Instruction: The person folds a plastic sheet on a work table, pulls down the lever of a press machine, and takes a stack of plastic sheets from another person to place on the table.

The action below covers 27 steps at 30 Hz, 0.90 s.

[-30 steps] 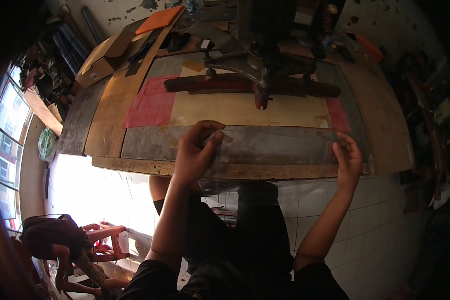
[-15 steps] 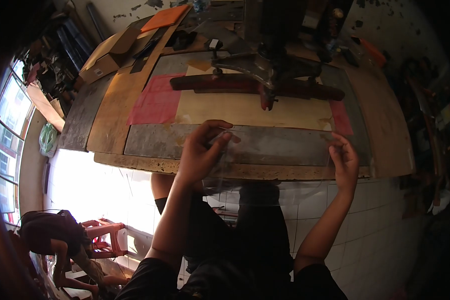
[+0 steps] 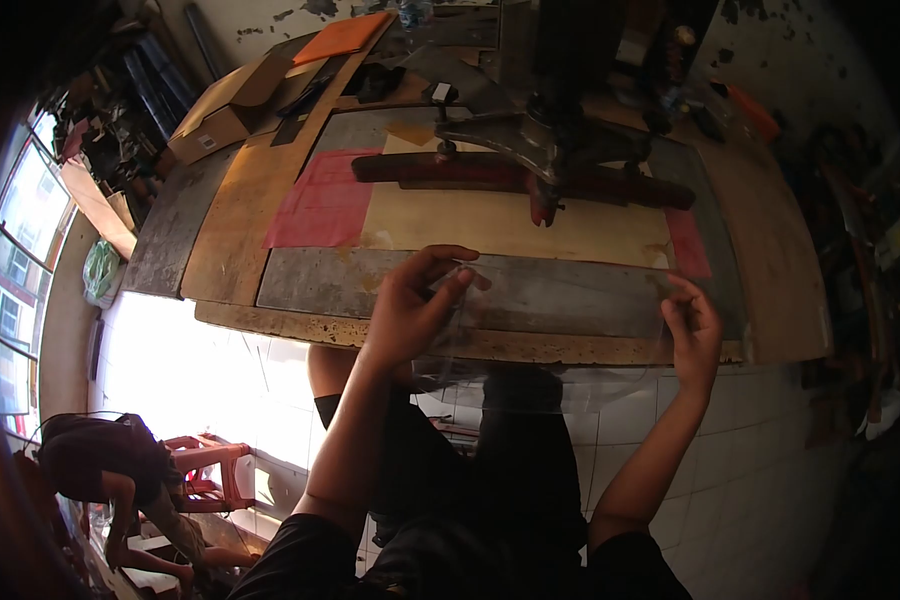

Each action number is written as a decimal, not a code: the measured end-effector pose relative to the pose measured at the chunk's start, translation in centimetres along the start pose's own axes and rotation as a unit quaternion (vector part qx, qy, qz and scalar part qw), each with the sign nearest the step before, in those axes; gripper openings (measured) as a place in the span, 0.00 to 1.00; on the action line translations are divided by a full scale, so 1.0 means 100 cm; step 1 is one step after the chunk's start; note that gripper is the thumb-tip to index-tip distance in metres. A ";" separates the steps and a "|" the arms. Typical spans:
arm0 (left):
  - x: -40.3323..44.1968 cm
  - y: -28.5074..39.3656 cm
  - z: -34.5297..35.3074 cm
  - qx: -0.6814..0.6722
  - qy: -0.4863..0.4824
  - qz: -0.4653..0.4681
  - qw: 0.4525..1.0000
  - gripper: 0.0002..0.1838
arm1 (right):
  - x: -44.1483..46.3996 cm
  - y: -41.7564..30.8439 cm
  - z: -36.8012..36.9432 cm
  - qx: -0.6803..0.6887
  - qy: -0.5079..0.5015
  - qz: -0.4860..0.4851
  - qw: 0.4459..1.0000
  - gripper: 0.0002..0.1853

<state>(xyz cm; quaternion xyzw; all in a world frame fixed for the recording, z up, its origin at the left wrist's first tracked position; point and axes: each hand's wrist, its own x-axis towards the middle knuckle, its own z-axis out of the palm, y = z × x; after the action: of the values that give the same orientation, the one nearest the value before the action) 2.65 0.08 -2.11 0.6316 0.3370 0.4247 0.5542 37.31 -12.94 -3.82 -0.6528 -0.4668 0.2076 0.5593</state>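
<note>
A clear plastic sheet [image 3: 565, 315] is stretched between my two hands over the table's near edge, and its lower part hangs past that edge. My left hand [image 3: 410, 310] pinches its left upper corner between thumb and fingers. At the other end my right hand [image 3: 694, 325] is closed on the right side of the sheet. Beyond the hands, a pale yellow sheet [image 3: 490, 225] lies on a grey plate [image 3: 315, 280], with a pink piece [image 3: 315, 205] at its left and another pink piece [image 3: 687, 240] at its right.
A dark metal press bar [image 3: 510, 178] with a bracket hangs over the yellow sheet. A cardboard box [image 3: 220, 115] and an orange folder [image 3: 342, 38] sit at the back left. A person [image 3: 110, 465] bends over near a red stool [image 3: 215, 465] at lower left.
The view has tilted slightly, so the table sits a little farther right and lower. Both hands keep their grip on the plastic sheet, with barely any movement.
</note>
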 end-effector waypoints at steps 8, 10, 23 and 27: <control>0.000 -0.003 -0.001 0.016 -0.009 0.012 1.000 0.15 | -0.001 -0.001 0.000 -0.026 0.017 -0.032 0.999 0.17; 0.000 -0.003 -0.001 0.009 -0.010 0.013 1.000 0.15 | -0.003 -0.001 0.000 0.008 0.021 -0.021 1.000 0.15; 0.000 -0.001 -0.002 0.027 -0.009 0.002 1.000 0.15 | -0.001 0.002 0.000 0.006 0.006 -0.028 1.000 0.13; 0.002 -0.006 -0.001 0.028 -0.008 0.031 0.999 0.18 | -0.001 0.001 0.001 0.018 0.006 -0.023 1.000 0.13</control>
<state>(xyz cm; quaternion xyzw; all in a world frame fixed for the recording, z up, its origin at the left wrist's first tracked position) 2.63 0.40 -2.64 0.6609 0.3243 0.4268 0.5252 37.24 -12.97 -3.95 -0.6331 -0.4742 0.1991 0.5785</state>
